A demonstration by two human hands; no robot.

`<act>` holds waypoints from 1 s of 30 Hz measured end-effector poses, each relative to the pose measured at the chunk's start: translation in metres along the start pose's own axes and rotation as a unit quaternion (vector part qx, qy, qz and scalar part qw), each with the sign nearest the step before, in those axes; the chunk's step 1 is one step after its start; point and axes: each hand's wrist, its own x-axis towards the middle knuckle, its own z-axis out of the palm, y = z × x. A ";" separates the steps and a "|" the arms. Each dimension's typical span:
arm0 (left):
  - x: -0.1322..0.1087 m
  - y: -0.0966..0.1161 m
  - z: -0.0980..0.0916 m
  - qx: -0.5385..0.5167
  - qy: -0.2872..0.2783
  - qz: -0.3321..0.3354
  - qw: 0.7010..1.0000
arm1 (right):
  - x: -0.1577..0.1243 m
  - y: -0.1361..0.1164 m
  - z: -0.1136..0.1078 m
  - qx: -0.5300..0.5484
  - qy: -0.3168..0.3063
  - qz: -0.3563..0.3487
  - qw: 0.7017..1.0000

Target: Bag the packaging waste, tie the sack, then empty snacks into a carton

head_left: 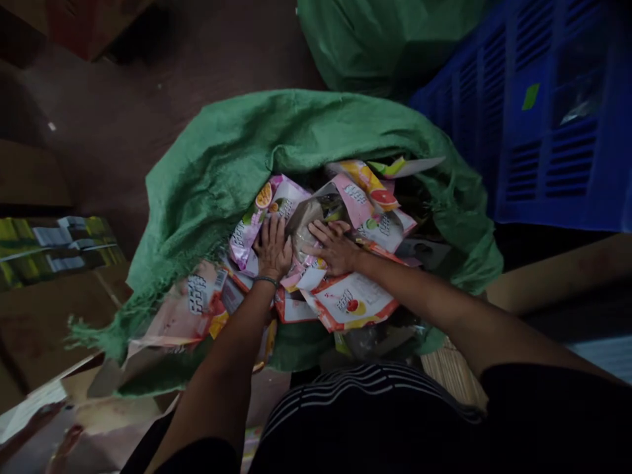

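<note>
A large green woven sack (207, 148) gapes in front of me, filled with printed fruit-picture packets. My left hand (274, 249) lies with fingers extended on a purple-and-white packet (243, 238). Beside it, my right hand (336, 249) presses flat, fingers spread, on a crumpled clear plastic bag (305, 227) among the packets. An orange-edged packet (353, 299) sits just below the right hand. Toward the sack's left side leans a pink packet (182, 303). Packets and the sack's folds hide the deeper contents.
A blue slatted crate (528, 151) stands at the right, and another green sack (385, 39) lies at the back. Cardboard boxes (54, 316) and banded yellow-and-white stacks (59, 243) are at the left. Another person's hand (66, 444) shows at bottom left.
</note>
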 end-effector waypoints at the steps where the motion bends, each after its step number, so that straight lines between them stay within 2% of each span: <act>1: 0.003 0.003 -0.004 0.000 0.006 0.003 1.000 | 0.000 0.002 -0.002 -0.004 0.009 -0.002 1.000; 3: 0.003 0.013 -0.018 -0.014 0.012 0.001 1.000 | -0.001 0.004 -0.012 -0.014 0.028 -0.007 0.999; 5: -0.004 0.028 -0.040 -0.048 -0.011 -0.006 0.999 | -0.001 0.002 -0.028 -0.030 0.047 -0.015 0.998; 7: -0.019 0.048 -0.063 -0.065 -0.075 0.008 0.995 | -0.003 -0.002 -0.045 -0.050 0.061 -0.024 0.997; 9: -0.039 0.071 -0.079 -0.021 -0.134 0.045 0.990 | -0.005 -0.006 -0.060 -0.068 0.068 -0.030 0.995; 11: -0.056 0.093 -0.085 0.055 -0.137 0.075 0.986 | -0.008 -0.010 -0.070 -0.079 0.067 -0.028 0.994; 13: -0.066 0.110 -0.083 0.102 -0.102 0.080 0.986 | -0.010 -0.016 -0.081 -0.085 0.056 -0.021 0.995; 15: -0.068 0.119 -0.078 0.110 -0.077 0.076 0.988 | -0.014 -0.023 -0.099 -0.094 0.030 -0.014 0.995; 17: -0.068 0.121 -0.074 0.110 -0.063 0.075 0.989 | -0.024 -0.031 -0.126 -0.104 -0.008 -0.006 0.994; 20: -0.067 0.118 -0.072 0.112 -0.046 0.078 0.990 | -0.070 -0.038 -0.175 -0.111 -0.022 0.034 0.993; 22: -0.067 0.115 -0.071 0.111 -0.037 0.083 0.990 | -0.123 -0.040 -0.196 -0.121 0.025 0.110 0.986; 23: -0.068 0.115 -0.071 0.111 -0.034 0.085 0.990 | -0.153 -0.042 -0.200 -0.130 0.051 0.171 0.975; 24: -0.068 0.114 -0.072 0.110 -0.032 0.087 0.990 | -0.183 -0.044 -0.198 -0.130 0.061 0.241 0.960; 26: -0.069 0.114 -0.072 0.109 -0.035 0.090 0.989 | -0.235 -0.051 -0.177 -0.072 0.005 0.336 0.939; 28: -0.069 0.114 -0.072 0.111 -0.036 0.091 0.989 | -0.267 -0.065 -0.142 -0.039 -0.043 0.322 0.945; 30: -0.069 0.116 -0.072 0.115 -0.037 0.093 0.988 | -0.281 -0.084 -0.106 -0.041 -0.089 0.272 0.957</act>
